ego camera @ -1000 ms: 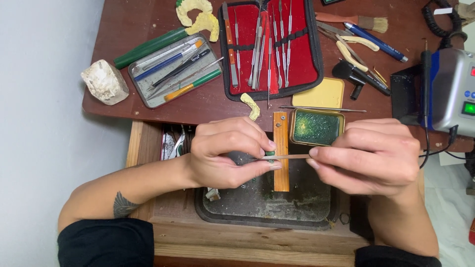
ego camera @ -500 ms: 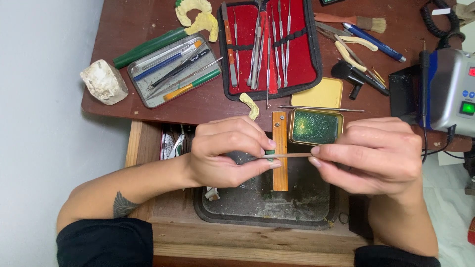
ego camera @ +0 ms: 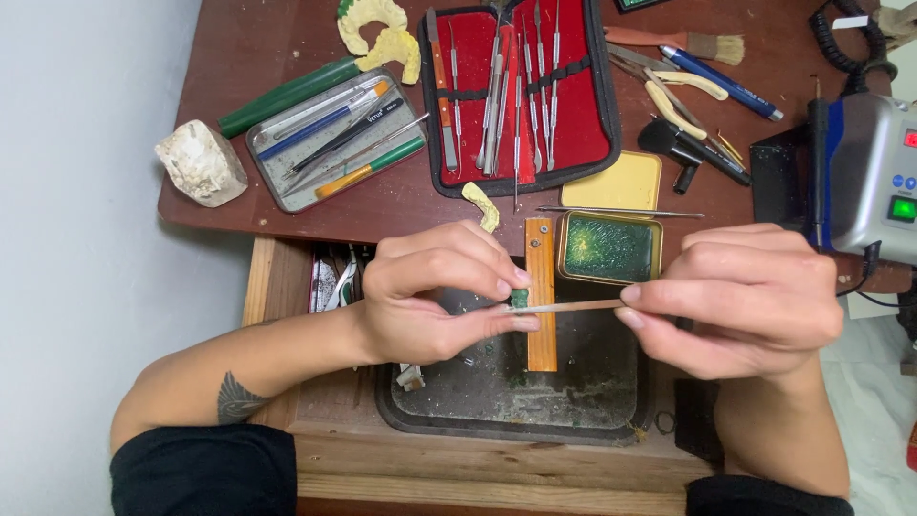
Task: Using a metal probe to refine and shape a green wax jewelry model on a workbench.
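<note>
Two hands meet at the middle of the frame, just above a dark tray set in an open wooden drawer; the left hand [ego camera: 435, 296] is closed, thumb and fingertips pinched on a small green piece [ego camera: 519, 298], while the right hand [ego camera: 740, 296] is closed on the far end of a thin metal tool [ego camera: 568, 307] whose tip lies against that green piece; the two hands are apart, joined only by the tool. Behind the piece an orange wooden peg [ego camera: 542, 287] juts from the edge of the counter [ego camera: 239, 57] down over the tray [ego camera: 573, 401]; green crumbs lie scattered on the tray's floor, which suggests that some shaping of the piece has been done, though how much remains cannot be told, since the piece is mostly hidden by the fingers and too small to read. Just right of the peg stands an open tin [ego camera: 609, 247] with a green mass inside, its yellow lid [ego camera: 611, 182] lying above it. Higher in the frame a red-lined tool roll [ego camera: 521, 91] lies open with its steel instruments in their loops; a grey tray of pens [ego camera: 330, 139] sits at the upper left, a white lump [ego camera: 199, 162] beside it; a grey machine [ego camera: 874, 172] with a lit green button stands at the right edge.
</note>
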